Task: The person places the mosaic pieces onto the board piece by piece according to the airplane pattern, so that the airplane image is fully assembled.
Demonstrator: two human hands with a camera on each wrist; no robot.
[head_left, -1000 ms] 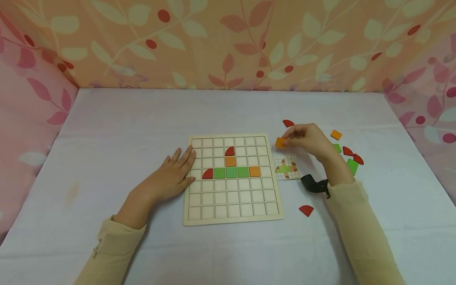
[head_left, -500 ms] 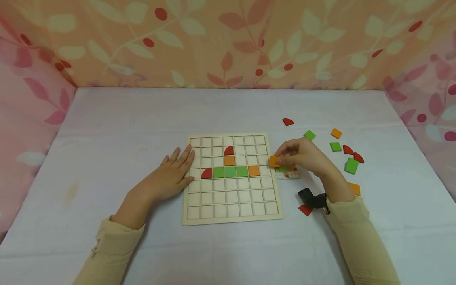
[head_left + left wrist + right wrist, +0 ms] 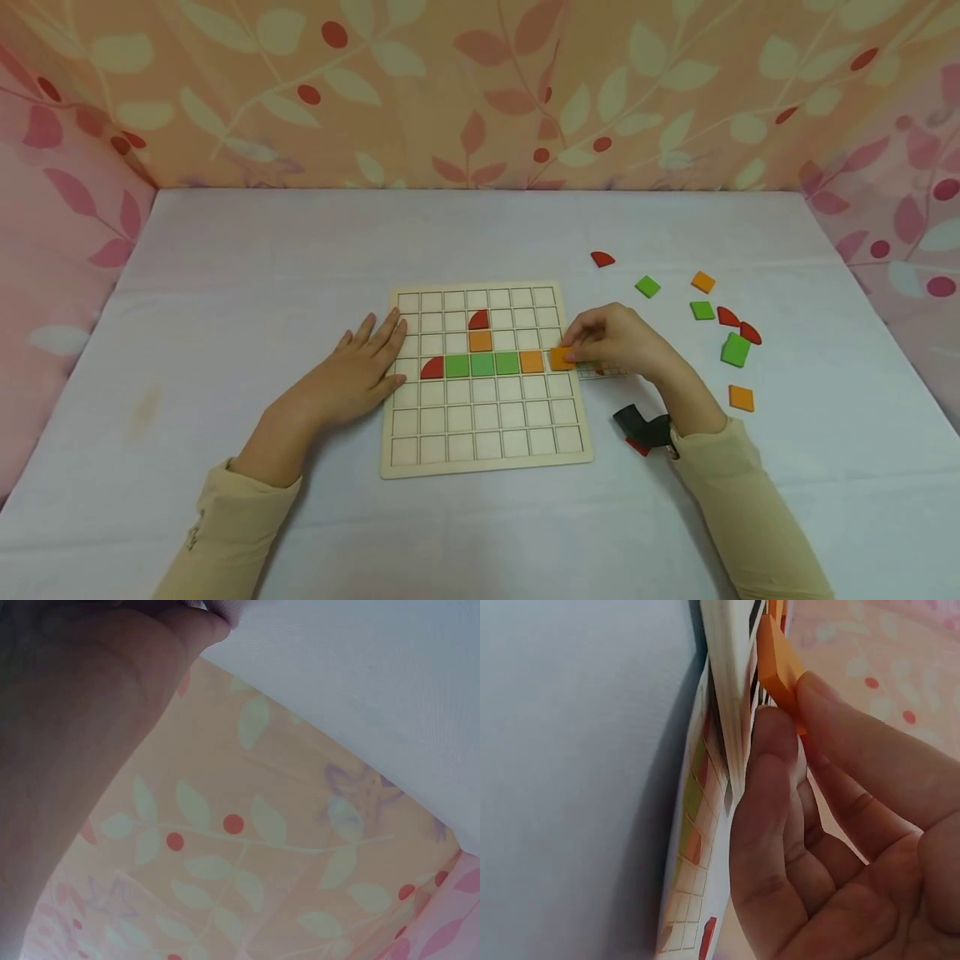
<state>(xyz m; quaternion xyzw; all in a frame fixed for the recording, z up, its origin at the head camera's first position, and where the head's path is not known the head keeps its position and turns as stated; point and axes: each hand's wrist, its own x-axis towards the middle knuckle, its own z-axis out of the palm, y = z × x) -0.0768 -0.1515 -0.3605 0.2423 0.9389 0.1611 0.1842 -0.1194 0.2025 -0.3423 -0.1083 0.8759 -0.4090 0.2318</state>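
Note:
A pale grid board (image 3: 487,471) lies on the white table. Set in its cells are two red quarter-circle tiles (image 3: 432,368), a row of three green square tiles (image 3: 482,364) and two orange square tiles (image 3: 531,362). My left hand (image 3: 356,367) lies flat with spread fingers touching the board's left edge. At the right edge, my right hand (image 3: 618,337) pinches another orange square tile (image 3: 562,359) between thumb and fingers, over the row's last cell. The right wrist view shows this orange tile (image 3: 778,664) slightly tilted by the board's edge.
A small printed pattern card (image 3: 600,372) lies beside the board, partly hidden by my right hand. Farther right are loose green tiles (image 3: 736,350), orange tiles (image 3: 741,398) and red quarter-circles (image 3: 602,259). A black wrist mount (image 3: 642,427) partly covers a red tile (image 3: 637,447).
My right hand has carried the orange tile left and toward me, from above the card to the board's right edge. My left hand has stayed in place.

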